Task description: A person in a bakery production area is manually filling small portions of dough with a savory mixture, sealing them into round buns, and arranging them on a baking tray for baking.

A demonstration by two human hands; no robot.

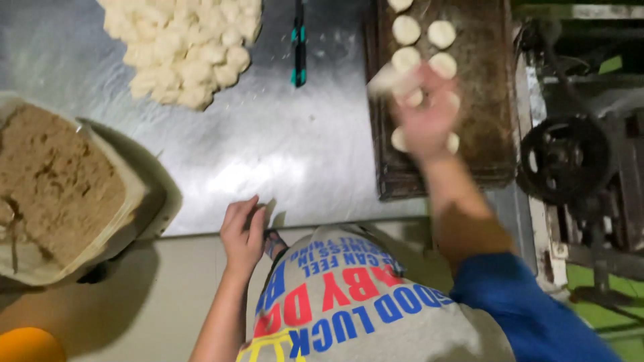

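Left hand on table edge, seven dough balls

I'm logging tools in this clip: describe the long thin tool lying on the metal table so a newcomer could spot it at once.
Start at the shiny steel table. Between the heap of pale dough balls at its top left and the dark baking tray on the right lies a slim black tool, pointing straight away from the person. Teal bands on it set it apart.

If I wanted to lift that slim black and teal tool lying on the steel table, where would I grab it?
Grip the slim black and teal tool around its lower end, coming straight down from above. It lies flat and narrow on the bare steel table, pointing away from the person, with open space on both long sides for fingers, and the pale dough ball pile sits clear to its left.
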